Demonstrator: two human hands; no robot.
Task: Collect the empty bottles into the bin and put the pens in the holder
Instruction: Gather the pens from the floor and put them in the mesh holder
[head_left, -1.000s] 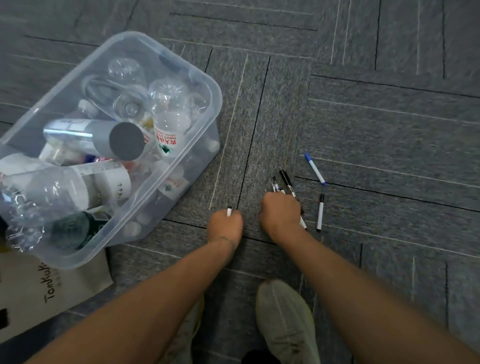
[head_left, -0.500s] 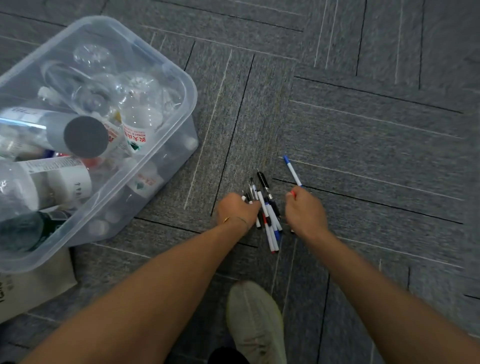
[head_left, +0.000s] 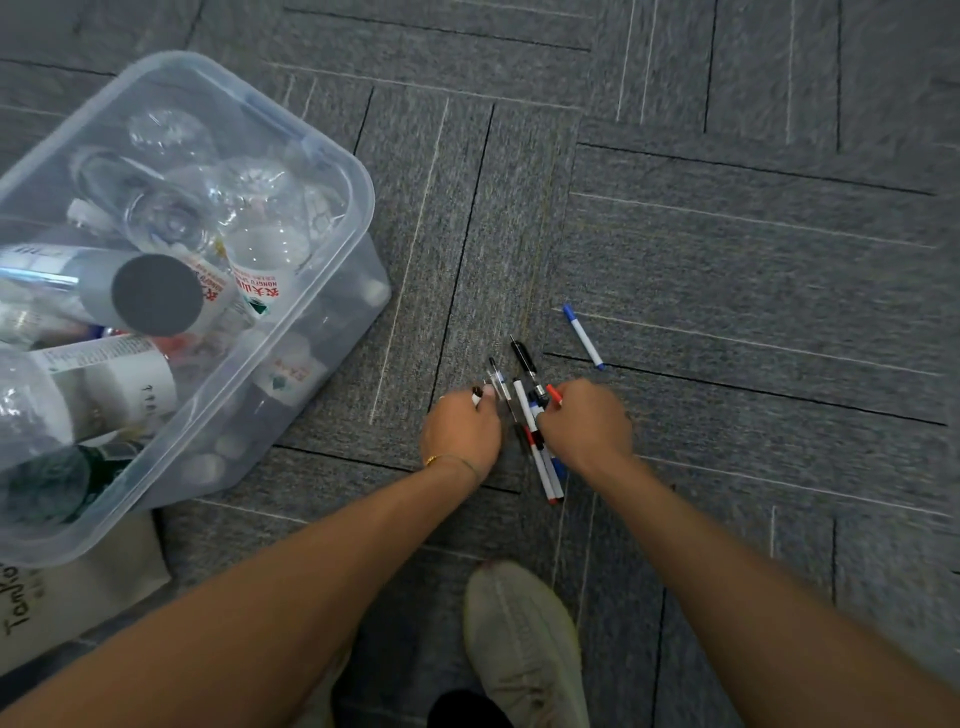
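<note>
A clear plastic bin (head_left: 332, 171) at the left holds several empty bottles (head_left: 260, 234). On the grey carpet lies a bunch of pens (head_left: 540, 457) between my hands. My left hand (head_left: 460, 434) grips a white pen with a black tip, which pokes out above the knuckles. My right hand (head_left: 584, 426) holds a red-capped pen and rests against the bunch. A single white pen with a blue cap (head_left: 583, 336) lies apart, up and to the right. No pen holder is in view.
A beige bag with printed letters (head_left: 62, 608) lies under the bin's near corner. My pale shoe (head_left: 519, 644) stands just below the hands. Grey carpet tiles stretch to the right and above.
My right hand, with a red-capped pen, moved left against the bunch. My left hand stayed beside the bunch. The black-capped pen seen a second ago at the right is no longer apart.
</note>
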